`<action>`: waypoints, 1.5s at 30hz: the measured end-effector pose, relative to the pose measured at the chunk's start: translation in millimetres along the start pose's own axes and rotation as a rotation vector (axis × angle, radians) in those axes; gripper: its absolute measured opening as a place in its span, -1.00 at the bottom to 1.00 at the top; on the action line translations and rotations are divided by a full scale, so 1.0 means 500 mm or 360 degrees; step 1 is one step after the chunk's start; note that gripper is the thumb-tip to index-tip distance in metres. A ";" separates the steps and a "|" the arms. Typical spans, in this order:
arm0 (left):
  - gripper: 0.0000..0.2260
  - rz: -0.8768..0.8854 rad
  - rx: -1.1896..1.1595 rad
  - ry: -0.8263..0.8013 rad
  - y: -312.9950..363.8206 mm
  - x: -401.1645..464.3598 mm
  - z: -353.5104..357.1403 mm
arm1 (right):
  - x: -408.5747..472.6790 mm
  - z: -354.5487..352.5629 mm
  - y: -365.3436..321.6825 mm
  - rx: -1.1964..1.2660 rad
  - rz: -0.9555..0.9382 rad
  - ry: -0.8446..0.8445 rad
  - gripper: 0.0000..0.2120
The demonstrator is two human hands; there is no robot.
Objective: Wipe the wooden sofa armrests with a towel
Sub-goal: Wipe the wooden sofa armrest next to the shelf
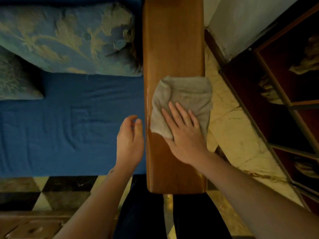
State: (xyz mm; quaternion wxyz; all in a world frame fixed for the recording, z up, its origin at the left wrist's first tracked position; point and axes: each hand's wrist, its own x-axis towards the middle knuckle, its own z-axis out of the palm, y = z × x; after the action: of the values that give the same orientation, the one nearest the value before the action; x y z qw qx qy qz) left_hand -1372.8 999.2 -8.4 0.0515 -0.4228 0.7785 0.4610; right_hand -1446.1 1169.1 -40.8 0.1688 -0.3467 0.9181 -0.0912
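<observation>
A wide brown wooden armrest (172, 40) runs from the top of the view down to the middle. A crumpled beige towel (186, 94) lies flat across it, its right edge hanging slightly over the side. My right hand (184, 135) presses palm-down on the near part of the towel, fingers spread and flat. My left hand (130, 140) hovers just left of the armrest over the blue seat, fingers loosely curled, holding nothing.
The blue sofa seat (69, 126) lies left of the armrest, with a patterned blue-gold cushion (69, 37) and a second cushion (15, 80) at the back. A dark glass-fronted cabinet (284, 100) stands at right beyond a strip of marble floor (233, 126). Checkered tiles (51, 192) lie below.
</observation>
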 end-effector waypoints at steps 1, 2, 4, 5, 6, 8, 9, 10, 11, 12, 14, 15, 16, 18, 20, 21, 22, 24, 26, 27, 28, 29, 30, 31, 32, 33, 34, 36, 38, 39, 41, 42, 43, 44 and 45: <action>-0.67 0.0012 0.0028 -0.0024 -0.008 -0.022 0.003 | -0.050 0.020 -0.020 0.0020 0.0019 -0.0015 -0.28; -0.73 0.0042 0.0057 -0.0041 -0.013 -0.041 0.006 | -0.098 0.036 -0.038 0.0043 0.0038 -0.0026 -0.28; -0.86 0.0131 0.0152 -0.0084 -0.025 -0.069 0.007 | -0.185 0.062 -0.066 0.0076 0.0071 -0.0023 -0.29; -0.89 0.0162 0.0207 -0.0108 -0.032 -0.082 0.007 | -0.227 0.073 -0.077 0.0070 0.0078 -0.0032 -0.29; -0.88 0.0174 0.0246 -0.0138 -0.040 -0.093 0.008 | -0.267 0.084 -0.087 0.0062 0.0078 -0.0054 -0.30; -0.87 0.0185 0.0275 -0.0181 -0.054 -0.110 0.005 | -0.332 0.104 -0.100 0.0082 0.0068 -0.0085 -0.30; -0.85 0.0216 0.0295 -0.0200 -0.059 -0.113 0.003 | -0.353 0.111 -0.103 0.0098 0.0057 -0.0110 -0.30; -0.82 0.0253 0.0309 -0.0216 -0.062 -0.112 0.002 | -0.364 0.115 -0.104 0.0108 0.0048 -0.0130 -0.28; -0.80 0.0280 0.0321 -0.0226 -0.064 -0.106 0.002 | -0.365 0.119 -0.104 0.0114 0.0040 -0.0135 -0.27; -0.82 0.0288 0.0333 -0.0226 -0.062 -0.102 0.004 | -0.364 0.119 -0.099 0.0112 0.0030 -0.0135 -0.27; -0.88 0.0261 0.0347 -0.0199 -0.044 -0.080 0.011 | -0.348 0.111 -0.095 0.0117 0.0019 -0.0136 -0.29; -0.90 0.0262 0.0345 -0.0198 -0.029 -0.058 0.016 | -0.329 0.108 -0.094 0.0113 0.0022 -0.0111 -0.31; -0.89 0.0272 0.0338 -0.0204 -0.011 -0.033 0.021 | -0.304 0.105 -0.092 0.0099 0.0035 -0.0082 -0.33; -0.82 0.0376 0.0313 -0.0177 0.036 0.035 0.020 | -0.228 0.091 -0.083 0.0081 0.0055 -0.0024 -0.32; -0.75 0.0510 0.0319 -0.0147 0.092 0.111 0.011 | -0.127 0.067 -0.064 0.0049 0.0081 0.0058 -0.31; -0.72 0.0571 0.0346 -0.0136 0.116 0.140 0.005 | -0.081 0.055 -0.053 0.0022 0.0086 0.0087 -0.32; -0.69 0.0615 0.0354 -0.0126 0.138 0.167 0.001 | -0.038 0.041 -0.041 0.0003 0.0088 0.0120 -0.33; -0.68 0.0645 0.0334 -0.0115 0.177 0.218 -0.004 | 0.039 0.020 -0.017 -0.0018 0.0099 0.0185 -0.34; -0.68 0.0627 0.0322 -0.0123 0.205 0.262 -0.004 | 0.107 -0.003 0.007 -0.0033 0.0116 0.0225 -0.33; -0.68 0.0595 0.0320 -0.0149 0.215 0.282 -0.002 | 0.140 -0.014 0.018 -0.0038 0.0137 0.0250 -0.32; -0.69 0.0566 0.0322 -0.0165 0.227 0.305 0.001 | 0.184 -0.030 0.030 -0.0050 0.0163 0.0279 -0.32; -0.70 0.0534 0.0330 -0.0177 0.233 0.315 0.005 | 0.219 -0.043 0.039 -0.0054 0.0195 0.0293 -0.32; -0.70 0.0503 0.0322 -0.0169 0.239 0.321 0.008 | 0.256 -0.058 0.047 -0.0050 0.0225 0.0303 -0.32; -0.70 0.0475 0.0303 -0.0135 0.247 0.331 0.011 | 0.301 -0.077 0.058 -0.0036 0.0250 0.0308 -0.32; -0.68 0.0459 0.0289 -0.0096 0.251 0.328 0.014 | 0.338 -0.093 0.069 -0.0025 0.0278 0.0314 -0.31; -0.67 0.0465 0.0298 -0.0057 0.258 0.330 0.017 | 0.381 -0.111 0.081 -0.0020 0.0292 0.0316 -0.31; -0.64 0.0474 0.0338 -0.0063 0.261 0.329 0.020 | 0.417 -0.125 0.095 -0.0026 0.0299 0.0309 -0.31; -0.46 0.0459 0.0501 -0.0209 0.262 0.332 0.029 | 0.482 -0.146 0.126 -0.0045 0.0274 0.0306 -0.30; -0.20 0.0424 0.0673 -0.0392 0.261 0.338 0.040 | 0.539 -0.167 0.154 -0.0067 0.0251 0.0307 -0.31; -0.13 0.0390 0.0740 -0.0448 0.263 0.340 0.042 | 0.564 -0.177 0.165 -0.0060 0.0235 0.0301 -0.32; -0.09 0.0355 0.0830 -0.0452 0.271 0.368 0.048 | 0.624 -0.208 0.191 -0.0029 0.0205 0.0288 -0.34; -0.09 0.0366 0.0880 -0.0454 0.273 0.376 0.051 | 0.644 -0.219 0.202 -0.0014 0.0195 0.0268 -0.35; -0.09 0.0373 0.0922 -0.0465 0.275 0.378 0.051 | 0.657 -0.225 0.210 -0.0003 0.0186 0.0249 -0.36; -0.08 0.0379 0.0948 -0.0473 0.278 0.380 0.053 | 0.664 -0.228 0.216 -0.0006 0.0180 0.0234 -0.36; -0.07 0.0382 0.0969 -0.0469 0.282 0.381 0.054 | 0.668 -0.228 0.222 -0.0008 0.0187 0.0223 -0.37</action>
State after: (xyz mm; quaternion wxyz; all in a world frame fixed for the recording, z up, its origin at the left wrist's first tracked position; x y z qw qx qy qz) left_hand -1602.1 934.0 -18.5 0.2323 -0.2226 0.9085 0.2666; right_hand -1790.7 1034.1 -48.9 0.1083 -0.2853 0.9467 -0.1030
